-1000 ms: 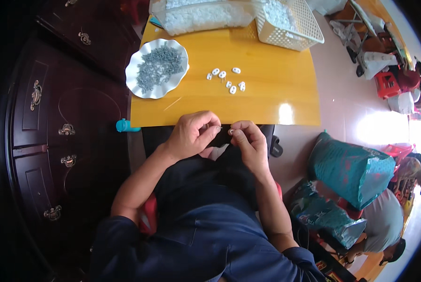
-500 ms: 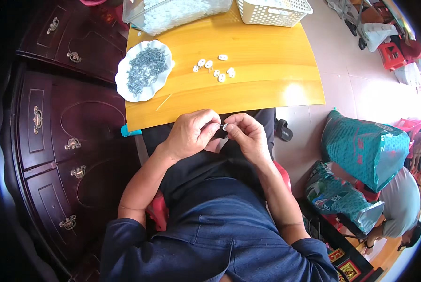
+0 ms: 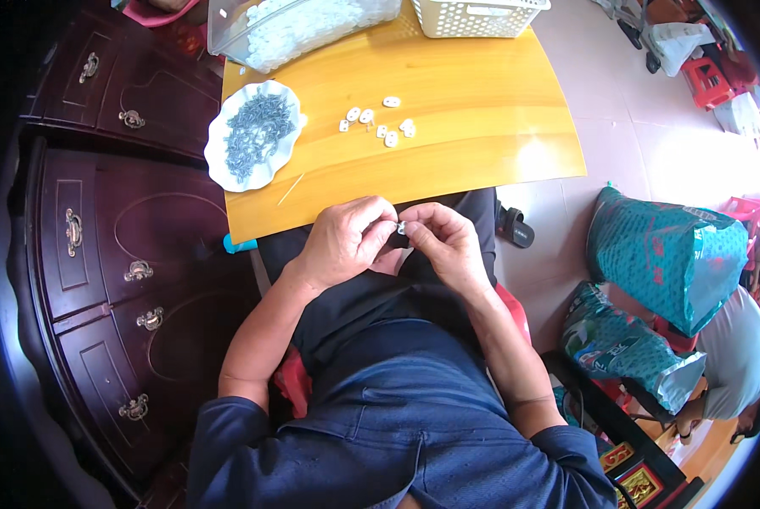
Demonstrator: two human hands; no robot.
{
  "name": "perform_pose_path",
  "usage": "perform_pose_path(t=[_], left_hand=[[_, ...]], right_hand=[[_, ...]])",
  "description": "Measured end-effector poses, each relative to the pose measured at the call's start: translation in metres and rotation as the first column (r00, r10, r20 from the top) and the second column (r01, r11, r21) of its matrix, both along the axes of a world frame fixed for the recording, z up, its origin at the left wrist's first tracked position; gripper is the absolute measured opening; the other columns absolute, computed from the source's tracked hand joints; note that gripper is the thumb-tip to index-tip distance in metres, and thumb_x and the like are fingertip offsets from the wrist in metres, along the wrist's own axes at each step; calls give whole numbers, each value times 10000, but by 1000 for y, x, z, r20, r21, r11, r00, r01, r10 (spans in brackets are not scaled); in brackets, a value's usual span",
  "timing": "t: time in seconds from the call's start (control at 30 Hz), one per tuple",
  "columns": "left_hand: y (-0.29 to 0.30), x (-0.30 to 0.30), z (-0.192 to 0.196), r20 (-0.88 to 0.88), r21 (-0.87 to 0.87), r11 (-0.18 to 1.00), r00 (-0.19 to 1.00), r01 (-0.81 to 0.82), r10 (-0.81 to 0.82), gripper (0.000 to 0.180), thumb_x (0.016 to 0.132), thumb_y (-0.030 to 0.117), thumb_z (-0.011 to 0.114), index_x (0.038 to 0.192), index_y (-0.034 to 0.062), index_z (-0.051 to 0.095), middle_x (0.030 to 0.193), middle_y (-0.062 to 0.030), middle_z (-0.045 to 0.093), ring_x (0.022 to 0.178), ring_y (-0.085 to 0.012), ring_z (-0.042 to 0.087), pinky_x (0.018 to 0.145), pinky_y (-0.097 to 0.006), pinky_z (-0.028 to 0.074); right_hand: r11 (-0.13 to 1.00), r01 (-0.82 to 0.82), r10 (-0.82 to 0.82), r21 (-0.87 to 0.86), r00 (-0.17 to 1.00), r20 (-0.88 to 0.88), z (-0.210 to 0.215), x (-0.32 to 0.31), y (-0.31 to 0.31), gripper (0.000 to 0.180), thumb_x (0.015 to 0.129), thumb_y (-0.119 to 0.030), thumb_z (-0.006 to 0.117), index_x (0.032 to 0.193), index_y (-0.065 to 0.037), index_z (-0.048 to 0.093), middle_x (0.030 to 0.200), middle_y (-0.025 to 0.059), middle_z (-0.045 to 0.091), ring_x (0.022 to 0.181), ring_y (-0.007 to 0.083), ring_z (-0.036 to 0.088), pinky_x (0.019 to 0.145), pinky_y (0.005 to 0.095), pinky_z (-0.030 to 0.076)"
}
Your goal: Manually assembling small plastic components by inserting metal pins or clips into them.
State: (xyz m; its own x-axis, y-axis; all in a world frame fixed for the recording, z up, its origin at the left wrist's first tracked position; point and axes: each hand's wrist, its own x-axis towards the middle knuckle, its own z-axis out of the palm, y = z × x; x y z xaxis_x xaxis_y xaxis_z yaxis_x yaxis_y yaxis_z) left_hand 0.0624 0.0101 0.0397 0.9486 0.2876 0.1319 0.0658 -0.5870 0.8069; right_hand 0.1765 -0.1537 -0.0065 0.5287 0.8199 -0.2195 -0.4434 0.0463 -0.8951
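Observation:
Just past the near table edge, above my lap, both hands are closed in fingertip pinches and almost meet. My right hand (image 3: 446, 243) holds a small white plastic piece (image 3: 402, 228) between thumb and forefinger. Facing it, my left hand (image 3: 346, 237) pinches a tiny thin thing that looks like a screw, mostly hidden by the fingertips. Several white oval pieces with two holes lie scattered mid-table, among them one white oval piece (image 3: 391, 102). A scalloped white plate (image 3: 215, 146) at the table's left holds a heap of small grey metal screws (image 3: 258, 127).
A clear bin (image 3: 218, 34) of white pieces and a perforated white basket (image 3: 473, 25) stand at the table's far side. A thin stick (image 3: 290, 189) lies near the plate. Dark drawers (image 3: 134, 212) flank the left; teal bags (image 3: 660, 254) and another person (image 3: 736, 356) are at right.
The view has shifted slightly, so the table things sit a little further left. Both hands keep their pinch; the white piece shows a bit more at the right fingertips.

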Motion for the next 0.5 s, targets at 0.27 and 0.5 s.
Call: perform_pose_path(t=[0.27,0.5], left_hand=[[-3,2,0,5,25,1000,1000,-1,0,29,924,26,664,932,14,639,808,-112,672,678,-228,662,626,-336,512],[-2,3,1,-24,25,1000,1000,5,-5,29,926,29,663,944,12,649,823,-113,682,690,-223,672,636,-329,518]], right_hand=[[999,37,-37,-28,999,2,1,0,-1,133,980,-1,662,1110,2,685,957,8,701,867,54,631,804,212,520],[998,65,-65,-4,998,2,6,0,-1,120,971,-3,681,1088,-9,655,922,-18,664,828,42,613,778,205,512]])
